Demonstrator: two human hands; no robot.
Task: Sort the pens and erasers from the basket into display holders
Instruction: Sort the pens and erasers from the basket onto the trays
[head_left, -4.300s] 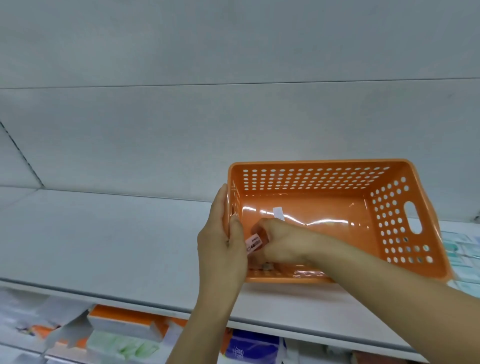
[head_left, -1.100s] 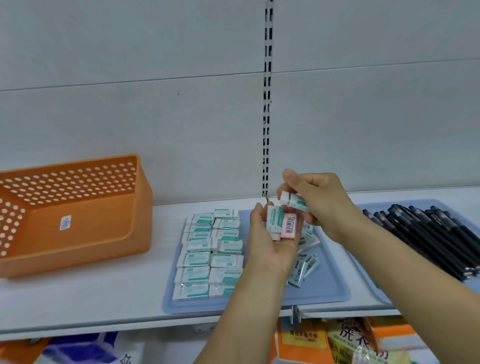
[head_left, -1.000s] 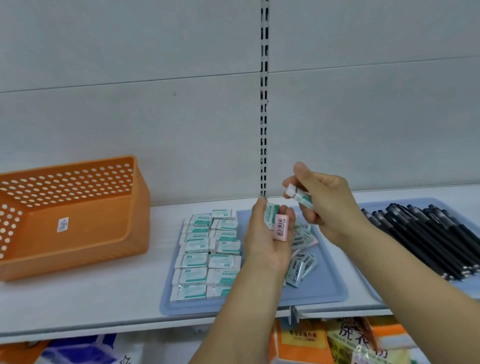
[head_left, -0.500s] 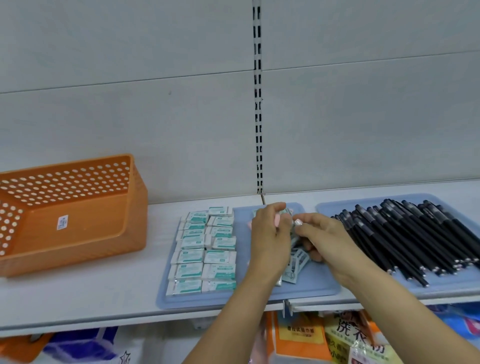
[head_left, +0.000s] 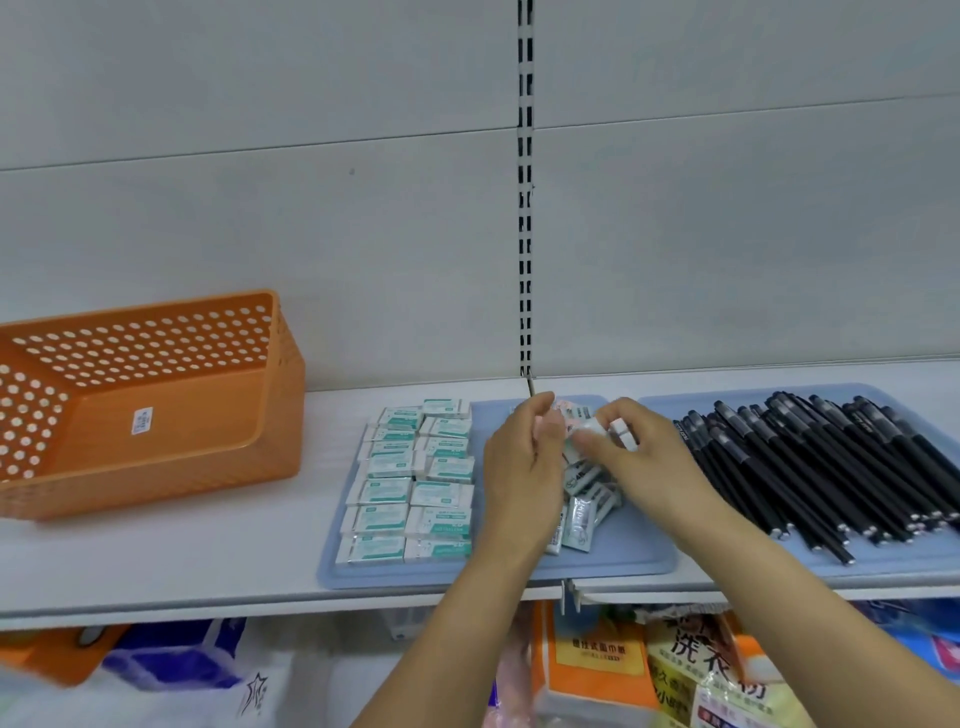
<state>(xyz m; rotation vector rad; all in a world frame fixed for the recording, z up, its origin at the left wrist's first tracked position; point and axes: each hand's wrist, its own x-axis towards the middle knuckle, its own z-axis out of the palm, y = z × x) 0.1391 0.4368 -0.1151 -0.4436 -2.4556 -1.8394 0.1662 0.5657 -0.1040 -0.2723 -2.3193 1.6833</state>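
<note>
Head view. The orange basket (head_left: 150, 410) lies tipped on the shelf (head_left: 156, 561) at left, its visible interior bare apart from a sticker. On the left blue tray (head_left: 623, 556), boxed erasers (head_left: 410, 488) sit in two tidy columns; a loose heap of erasers (head_left: 587, 499) lies just beside them. The right blue tray (head_left: 893, 566) carries the black pens (head_left: 831, 467). Over the heap, the left hand (head_left: 522, 467) has its fingers curled round small erasers, and the right hand (head_left: 639, 457) pinches a white eraser (head_left: 623, 434). Judgement: transfer out of the basket looks finished; what remains is lining up the heap and the handheld pieces.
</note>
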